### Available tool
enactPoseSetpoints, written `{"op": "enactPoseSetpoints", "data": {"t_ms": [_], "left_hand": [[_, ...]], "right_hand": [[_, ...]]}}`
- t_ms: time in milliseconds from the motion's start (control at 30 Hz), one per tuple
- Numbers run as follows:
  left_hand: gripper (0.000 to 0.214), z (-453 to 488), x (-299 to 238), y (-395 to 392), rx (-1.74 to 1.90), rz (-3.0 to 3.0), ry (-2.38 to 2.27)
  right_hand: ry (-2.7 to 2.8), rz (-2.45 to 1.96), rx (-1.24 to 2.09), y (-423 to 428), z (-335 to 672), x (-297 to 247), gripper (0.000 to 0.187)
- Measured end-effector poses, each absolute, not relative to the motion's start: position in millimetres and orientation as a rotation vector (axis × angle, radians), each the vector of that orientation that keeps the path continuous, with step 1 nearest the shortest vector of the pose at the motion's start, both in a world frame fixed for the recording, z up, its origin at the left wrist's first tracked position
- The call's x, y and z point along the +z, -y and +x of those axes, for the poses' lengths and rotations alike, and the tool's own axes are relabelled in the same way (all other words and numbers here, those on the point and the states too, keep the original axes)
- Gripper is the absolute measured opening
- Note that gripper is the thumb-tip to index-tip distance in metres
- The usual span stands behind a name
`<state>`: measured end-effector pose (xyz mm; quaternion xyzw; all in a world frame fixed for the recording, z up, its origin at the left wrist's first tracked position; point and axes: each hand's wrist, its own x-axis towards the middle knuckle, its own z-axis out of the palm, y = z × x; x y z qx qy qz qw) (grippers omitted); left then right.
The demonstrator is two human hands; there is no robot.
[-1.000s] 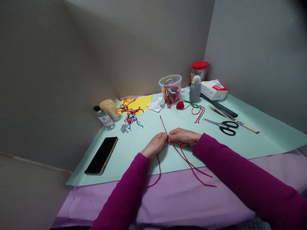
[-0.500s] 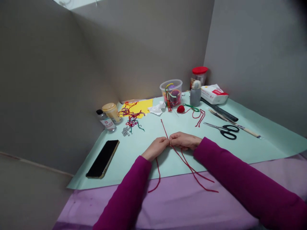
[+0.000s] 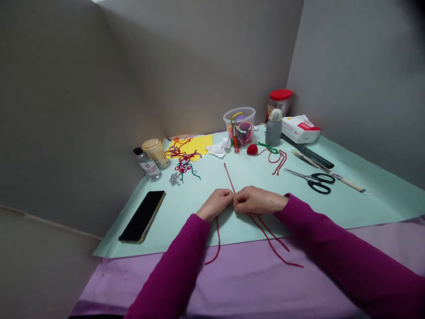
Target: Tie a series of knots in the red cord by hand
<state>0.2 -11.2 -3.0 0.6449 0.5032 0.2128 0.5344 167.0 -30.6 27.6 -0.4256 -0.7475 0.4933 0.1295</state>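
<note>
Pinching red cord (image 3: 229, 177), left hand (image 3: 214, 204) beside right hand (image 3: 258, 200); edge of mint paper (image 3: 365, 208) just below

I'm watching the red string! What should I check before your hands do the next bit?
Left hand and right hand on the red cord: ok, fingers meet on it.
Loose strands: ok, no tangle shows; they trail below the hands over the mint paper onto the purple cloth.
Knot under the fingers: cannot tell, the hands hide that spot.
Scissors: ok, lying closed to the right, apart from the cord.
Phone: ok, lying off to the left, apart from the cord.
</note>
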Motion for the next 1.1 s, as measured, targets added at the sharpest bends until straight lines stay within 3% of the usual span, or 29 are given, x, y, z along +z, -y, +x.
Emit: {"op": "enactPoseSetpoints", "data": {"t_ms": [167, 333, 467, 533, 600, 833, 933, 1100], "left_hand": [[0.021, -1.8, -5.2, 10.3, 0.519, 1.472, -1.091], [0.021, -2.3, -7.7, 9.1, 0.478, 1.471, -1.094], [0.019, -2.9, -4.4, 10.0, 0.519, 1.477, -1.018], [0.020, -2.8, -0.3, 11.6, 0.520, 1.516, -1.050], [0.022, -2.2, 4.4, 13.7, 0.511, 1.529, -1.102], [0.028, -1.2, 9.5, 15.8, 0.459, 1.494, -1.147], [0.027, -1.7, 7.4, 14.5, 0.461, 1.493, -1.154], [0.026, -1.7, 8.9, 15.5, 0.455, 1.510, -1.167]], "right_hand": [[2.348, -1.102, 1.465, 56.4, 140.9, 34.5, 0.013], [2.516, -0.560, 1.422, 70.7, 137.9, 55.1, 0.009], [2.096, -1.041, 1.412, 50.7, 153.4, 55.6, 0.018], [1.753, -1.259, 1.284, 35.2, 161.0, 45.9, 0.009], [1.571, -1.387, 1.359, 22.0, 167.2, 32.8, 0.005], [1.498, -1.169, 1.997, 2.7, 180.6, 4.4, 0.019], [1.543, -1.169, 2.053, 2.5, 181.4, 4.4, 0.014], [1.664, -1.309, 1.875, 5.9, 179.7, 7.6, 0.008]]}}
